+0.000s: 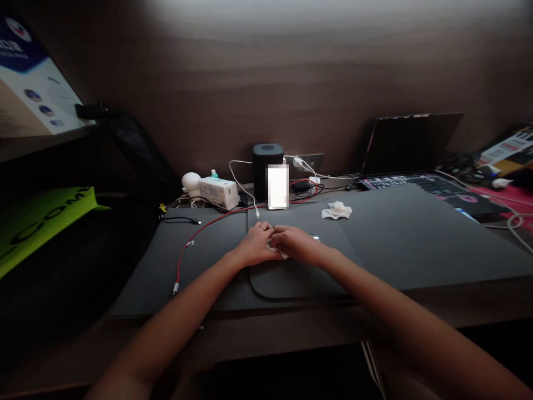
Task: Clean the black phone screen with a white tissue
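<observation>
My left hand (257, 244) and my right hand (296, 244) meet over the grey desk mat (216, 278). Between them a crumpled white tissue (278, 250) shows, with the fingers of both hands curled round it. Part of a small shiny object (316, 238) shows just behind my right hand; my hand hides the rest of it. A second crumpled tissue (337, 210) lies on the mat, behind and to the right of my hands.
A black cylindrical speaker (260, 166) stands at the wall behind a bright, blurred-out panel (278, 188). A white box (219, 193) is left of it. The red cable (180, 258) crosses the mat's left side. An open laptop (412, 144) stands back right.
</observation>
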The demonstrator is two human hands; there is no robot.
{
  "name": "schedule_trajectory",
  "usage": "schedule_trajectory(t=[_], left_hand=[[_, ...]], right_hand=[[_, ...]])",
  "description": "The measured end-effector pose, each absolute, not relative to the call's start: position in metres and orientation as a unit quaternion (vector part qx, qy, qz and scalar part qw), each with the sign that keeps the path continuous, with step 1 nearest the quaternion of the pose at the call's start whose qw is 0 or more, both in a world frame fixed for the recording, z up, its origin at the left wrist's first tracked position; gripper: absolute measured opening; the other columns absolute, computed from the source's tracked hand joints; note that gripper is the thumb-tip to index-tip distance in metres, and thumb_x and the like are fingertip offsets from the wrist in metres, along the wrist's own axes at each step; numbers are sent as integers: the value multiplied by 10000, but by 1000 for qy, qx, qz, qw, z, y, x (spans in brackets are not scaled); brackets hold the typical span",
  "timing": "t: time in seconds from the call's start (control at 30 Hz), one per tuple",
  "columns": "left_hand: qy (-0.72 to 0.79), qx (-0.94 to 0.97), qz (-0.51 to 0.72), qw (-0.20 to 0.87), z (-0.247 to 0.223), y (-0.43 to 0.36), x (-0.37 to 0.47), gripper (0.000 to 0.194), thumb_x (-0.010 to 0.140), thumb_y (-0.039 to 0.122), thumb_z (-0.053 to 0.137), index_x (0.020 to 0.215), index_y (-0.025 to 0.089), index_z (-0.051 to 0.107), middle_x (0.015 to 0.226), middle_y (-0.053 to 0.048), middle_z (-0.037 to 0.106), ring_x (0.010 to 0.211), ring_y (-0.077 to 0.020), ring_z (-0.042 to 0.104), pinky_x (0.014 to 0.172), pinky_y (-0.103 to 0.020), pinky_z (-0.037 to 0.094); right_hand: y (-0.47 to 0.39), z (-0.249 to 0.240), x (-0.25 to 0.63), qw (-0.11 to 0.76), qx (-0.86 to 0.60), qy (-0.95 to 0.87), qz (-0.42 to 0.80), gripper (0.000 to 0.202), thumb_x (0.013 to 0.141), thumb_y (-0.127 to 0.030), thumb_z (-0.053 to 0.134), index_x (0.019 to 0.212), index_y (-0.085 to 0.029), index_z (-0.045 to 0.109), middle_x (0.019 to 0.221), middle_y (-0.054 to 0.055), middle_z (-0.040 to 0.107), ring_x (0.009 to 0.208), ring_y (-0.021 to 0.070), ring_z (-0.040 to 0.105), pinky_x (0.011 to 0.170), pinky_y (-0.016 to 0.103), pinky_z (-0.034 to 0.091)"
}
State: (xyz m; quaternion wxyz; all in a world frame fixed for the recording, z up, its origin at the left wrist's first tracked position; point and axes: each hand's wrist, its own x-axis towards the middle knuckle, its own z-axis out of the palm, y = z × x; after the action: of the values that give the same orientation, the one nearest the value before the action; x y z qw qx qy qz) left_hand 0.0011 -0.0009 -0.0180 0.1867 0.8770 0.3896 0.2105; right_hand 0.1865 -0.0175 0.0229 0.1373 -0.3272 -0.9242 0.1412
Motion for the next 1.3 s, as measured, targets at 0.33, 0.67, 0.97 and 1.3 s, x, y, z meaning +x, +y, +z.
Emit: schedule_trajectory(t=[0.33,0.67,0.97,1.3], left_hand=[[388,868,215,223,-12,-3,1,585,705,531,796,1181,223,651,1145,-78,562,1106,-273,516,1002,-417,448],[378,875,224,204,-17,-2,0,435,707,442,814,1052,214,680,1079,-61,573,1051,-255,515,967,-388,457],[386,865,221,232,-13,-4,0,578,715,527,797,1193,235,652,1154,-74,561,1116,-265,508,1017,-401,435],[381,871,224,213,-16,-3,1,560,699,490,819,1153,197,670,1110,-72,572,1067,-258,517,967,-391,452]], right_hand=[[-33,31,268,108,-418,-892,137,187,902,-160,509,838,-180,683,825,43,568,655,150,553,631,244,388],[-21,17,188,152,-340,-914,158,155,875,-85,565,819,-159,688,957,70,635,811,168,583,676,232,390],[-33,24,271,133,-407,-891,148,178,914,-138,510,851,-165,674,840,50,563,684,152,551,642,239,376],[-24,22,209,127,-365,-910,150,180,866,-91,534,784,-156,680,825,33,573,664,128,523,606,225,342]])
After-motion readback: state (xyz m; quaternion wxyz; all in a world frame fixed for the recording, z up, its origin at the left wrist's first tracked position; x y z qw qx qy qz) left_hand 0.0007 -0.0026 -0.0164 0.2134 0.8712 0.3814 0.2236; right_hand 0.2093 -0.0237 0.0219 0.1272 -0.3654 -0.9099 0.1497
